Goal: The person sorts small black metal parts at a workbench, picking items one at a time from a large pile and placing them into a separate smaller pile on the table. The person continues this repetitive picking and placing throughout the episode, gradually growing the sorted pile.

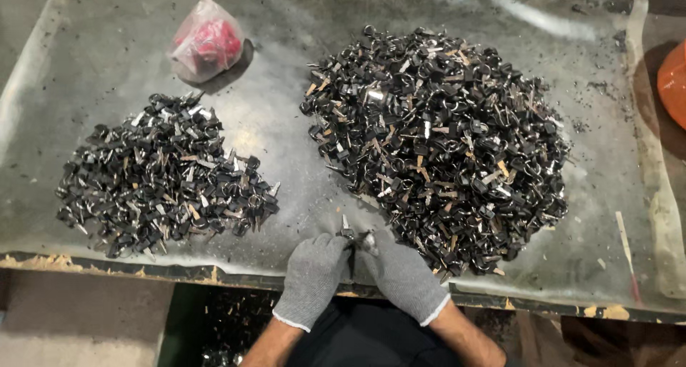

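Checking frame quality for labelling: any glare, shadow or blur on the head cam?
Head view: sharp overall; pale glare streaks on the metal sheet; the red-filled bag casts a soft shadow to its right; small piece between left hand and right hand too tiny to resolve.

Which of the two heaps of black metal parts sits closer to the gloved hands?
The larger heap, right of the table; its near edge almost reaches the right hand.

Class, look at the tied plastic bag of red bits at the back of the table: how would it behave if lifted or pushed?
The plastic bag looks thin and crumpled, so probably floppy. It slumps flat-bottomed on the metal-topped table, so it would likely slide, not roll.
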The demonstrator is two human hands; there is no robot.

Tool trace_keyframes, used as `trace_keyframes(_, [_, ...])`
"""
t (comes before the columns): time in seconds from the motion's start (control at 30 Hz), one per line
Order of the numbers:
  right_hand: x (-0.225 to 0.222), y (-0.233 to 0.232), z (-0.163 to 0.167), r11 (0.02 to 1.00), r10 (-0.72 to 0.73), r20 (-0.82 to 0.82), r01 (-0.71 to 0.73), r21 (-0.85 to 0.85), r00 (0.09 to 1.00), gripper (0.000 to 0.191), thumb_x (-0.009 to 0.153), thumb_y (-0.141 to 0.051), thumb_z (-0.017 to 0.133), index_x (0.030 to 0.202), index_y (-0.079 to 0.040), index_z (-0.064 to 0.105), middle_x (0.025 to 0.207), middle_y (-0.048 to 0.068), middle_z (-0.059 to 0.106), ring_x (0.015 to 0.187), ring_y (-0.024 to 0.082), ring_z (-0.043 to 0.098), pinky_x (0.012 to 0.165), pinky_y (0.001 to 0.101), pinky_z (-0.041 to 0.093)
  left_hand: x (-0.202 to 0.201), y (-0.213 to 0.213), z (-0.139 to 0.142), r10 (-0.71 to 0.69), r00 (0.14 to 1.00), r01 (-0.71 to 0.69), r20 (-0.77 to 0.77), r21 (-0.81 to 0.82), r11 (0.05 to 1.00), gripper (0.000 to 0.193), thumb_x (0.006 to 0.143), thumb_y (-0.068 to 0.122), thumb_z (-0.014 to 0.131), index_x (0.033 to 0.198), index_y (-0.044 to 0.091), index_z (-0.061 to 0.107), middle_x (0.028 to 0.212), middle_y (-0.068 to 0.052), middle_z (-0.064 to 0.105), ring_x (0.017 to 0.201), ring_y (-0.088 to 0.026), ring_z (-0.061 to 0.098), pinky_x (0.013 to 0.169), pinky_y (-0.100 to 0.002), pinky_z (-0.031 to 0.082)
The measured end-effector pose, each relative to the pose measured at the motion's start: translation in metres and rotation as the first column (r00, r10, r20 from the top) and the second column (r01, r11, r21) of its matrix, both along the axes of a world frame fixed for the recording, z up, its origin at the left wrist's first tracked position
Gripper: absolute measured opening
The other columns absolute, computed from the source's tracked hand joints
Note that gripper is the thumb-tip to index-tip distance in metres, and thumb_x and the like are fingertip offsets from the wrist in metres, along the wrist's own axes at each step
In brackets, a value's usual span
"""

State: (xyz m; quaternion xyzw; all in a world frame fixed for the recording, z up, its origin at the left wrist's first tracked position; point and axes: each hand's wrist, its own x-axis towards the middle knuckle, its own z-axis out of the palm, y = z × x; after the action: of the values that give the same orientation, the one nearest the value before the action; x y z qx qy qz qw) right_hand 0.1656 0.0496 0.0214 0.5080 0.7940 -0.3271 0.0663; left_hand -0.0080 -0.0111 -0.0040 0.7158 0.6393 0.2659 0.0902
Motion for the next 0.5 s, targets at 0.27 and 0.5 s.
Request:
trace_keyframes(0.27, [-0.012,-0.004,0.012,0.993,0.070,0.076,-0.077,0.088,0.995,0.058,0.101,-0.026,0.057,0.149,-0.004,0.033,0.120,0.031,0.060,0.075,0.039,0.073,0.063,0.0504,0.061,-0.001,-0.004,-0.001,-0.049,0.997,0.048,-0.054,-0.012,0.999,0.024,0.085,0.007,0.064,0.109,0.005,0.065,0.089,-0.013,0.064,0.085,-0.033,0.065,0.074,-0.045,0.051])
trace_keyframes(0.5, [-0.008,-0.015,0.007,0.919,0.091,0.089,-0.118,0.375,0.992,0.034,0.092,-0.028,0.063,0.119,-0.009,0.053,0.108,0.021,0.069,0.077,0.037,0.075,0.059,0.0483,0.062,0.003,-0.007,-0.010,0.095,0.985,-0.096,0.147,0.000,0.995,0.045,0.082,0.006,0.067,0.126,-0.002,0.061,0.098,-0.017,0.070,0.090,-0.036,0.067,0.079,-0.049,0.052])
